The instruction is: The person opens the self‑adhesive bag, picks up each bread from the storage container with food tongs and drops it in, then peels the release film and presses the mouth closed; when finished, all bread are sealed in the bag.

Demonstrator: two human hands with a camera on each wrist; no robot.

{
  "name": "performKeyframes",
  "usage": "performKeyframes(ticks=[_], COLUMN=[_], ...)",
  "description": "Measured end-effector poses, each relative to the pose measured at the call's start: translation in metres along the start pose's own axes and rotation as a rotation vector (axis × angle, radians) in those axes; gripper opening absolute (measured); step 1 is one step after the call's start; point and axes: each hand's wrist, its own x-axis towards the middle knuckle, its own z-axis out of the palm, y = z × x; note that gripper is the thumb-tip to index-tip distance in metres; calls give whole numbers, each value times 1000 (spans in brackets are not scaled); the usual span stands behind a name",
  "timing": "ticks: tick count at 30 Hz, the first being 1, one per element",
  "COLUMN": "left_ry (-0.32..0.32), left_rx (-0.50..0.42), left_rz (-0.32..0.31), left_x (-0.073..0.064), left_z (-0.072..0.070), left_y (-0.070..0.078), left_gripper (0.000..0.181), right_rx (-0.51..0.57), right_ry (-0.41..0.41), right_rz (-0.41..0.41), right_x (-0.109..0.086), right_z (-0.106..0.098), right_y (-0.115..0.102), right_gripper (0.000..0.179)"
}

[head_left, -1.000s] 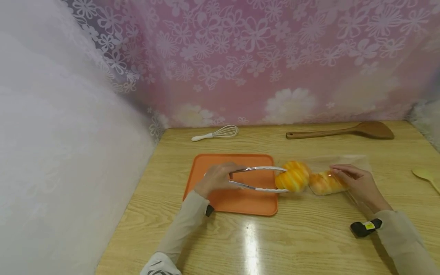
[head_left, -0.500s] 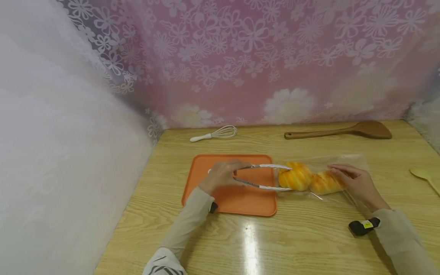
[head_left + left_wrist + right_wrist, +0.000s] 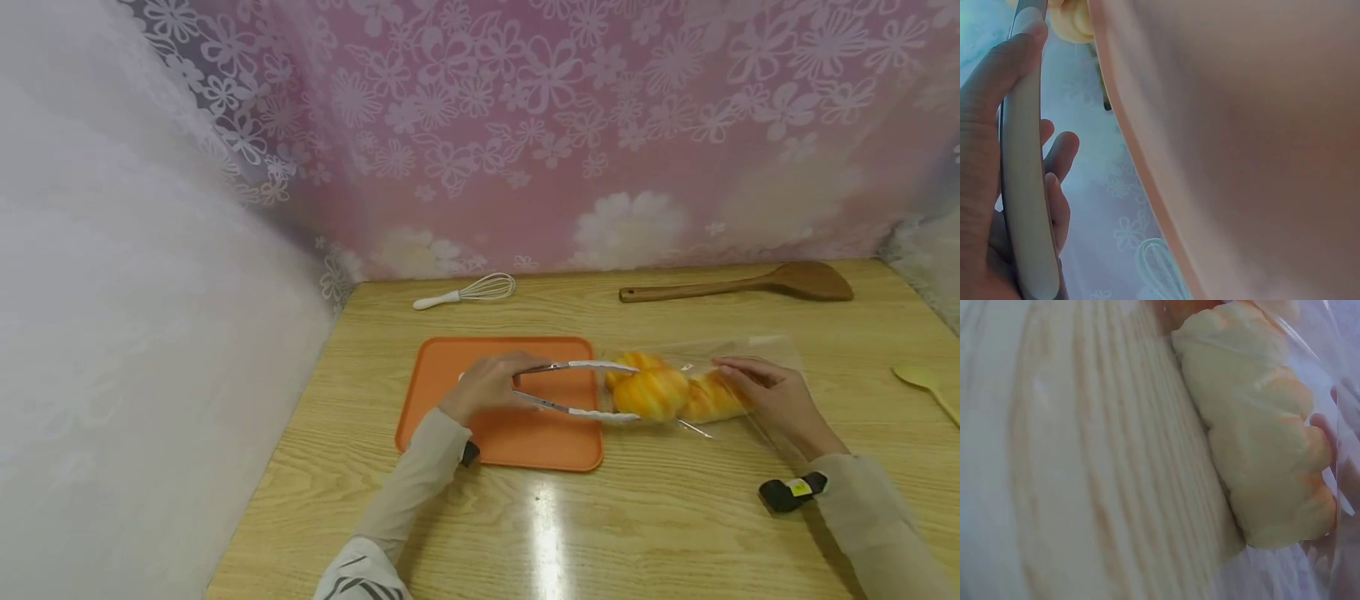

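Observation:
In the head view my left hand (image 3: 480,390) grips a pair of metal tongs (image 3: 600,364) with white tips. Those tips straddle a golden striped bread roll (image 3: 649,392) at the mouth of a clear plastic bag (image 3: 772,348). A second, knobbly bread (image 3: 708,398) lies inside the bag, touching the first. My right hand (image 3: 780,404) pinches the bag above this second bread, partly covering it. The left wrist view shows thumb and fingers around the tongs' pale handle (image 3: 1025,169). Through the film, the right wrist view shows the lobed bread (image 3: 1254,437) close up.
An orange tray (image 3: 517,446) lies under my left hand and the tongs. Along the back of the wooden table (image 3: 360,500) are a white whisk (image 3: 483,290) and a wooden spatula (image 3: 810,282). A yellow spoon (image 3: 917,379) is at the right edge.
The tongs and the striped roll have moved right, further into the bag, against the second bread. My right hand stays nearly in place on the bag.

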Motion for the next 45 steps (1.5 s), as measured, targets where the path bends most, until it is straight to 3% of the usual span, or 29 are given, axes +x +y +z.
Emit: performKeyframes(ticks=[10,17,25,30,33,38,45], left_ry=[-32,3,108,181,221,343,485], left_rx=[75,91,37,-62,-128,-174,-366], left_rz=[-34,-76,-163,-231,-329,-496,-760], left_x=[-2,-11,-36,-60,-79,-111,-158], left_z=[-3,-5,-11,-17,-20,-29,-41], left_y=[7,5,-6,-14,-22,-42,-63], left_gripper=[70,74,74,75,78,86,96], right_rx=[11,5,27,-3,9,21,-18], right_ry=[-35,-54,-68,-58,-54,-40,-41], right_rz=[6,16,31,22,9,-8,-18], right_x=[-1,-1,0,-1,-2,-2,-2], right_z=[-1,-1,-1,-1,-1,0,1], right_y=[-3,-3,-3,-2,-2,-2,-2], right_gripper=[28,28,29,29,29,28,28])
